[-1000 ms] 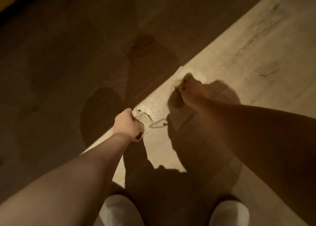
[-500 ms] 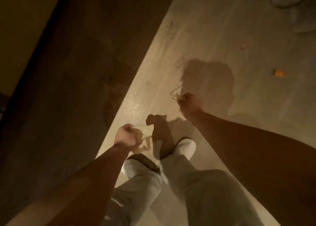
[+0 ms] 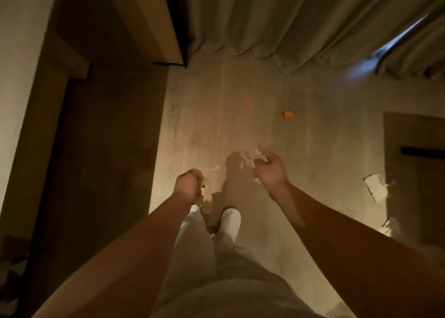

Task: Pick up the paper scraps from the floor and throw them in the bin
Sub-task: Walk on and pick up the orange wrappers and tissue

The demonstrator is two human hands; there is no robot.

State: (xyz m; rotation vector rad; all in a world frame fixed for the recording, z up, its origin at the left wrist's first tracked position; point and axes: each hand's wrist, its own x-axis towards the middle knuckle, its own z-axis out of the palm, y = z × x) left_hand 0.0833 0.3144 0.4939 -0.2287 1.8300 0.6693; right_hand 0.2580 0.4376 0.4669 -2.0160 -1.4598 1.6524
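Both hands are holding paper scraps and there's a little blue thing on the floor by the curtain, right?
Nearly. The head view shows the left hand and right hand both clutching paper scraps, but the little thing on the floor near the curtain is orange, not blue.

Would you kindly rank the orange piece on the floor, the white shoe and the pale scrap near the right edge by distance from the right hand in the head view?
From the right hand:
1. White shoe, below and left of it.
2. Orange piece, ahead on the floor.
3. Pale scrap, off to the right.
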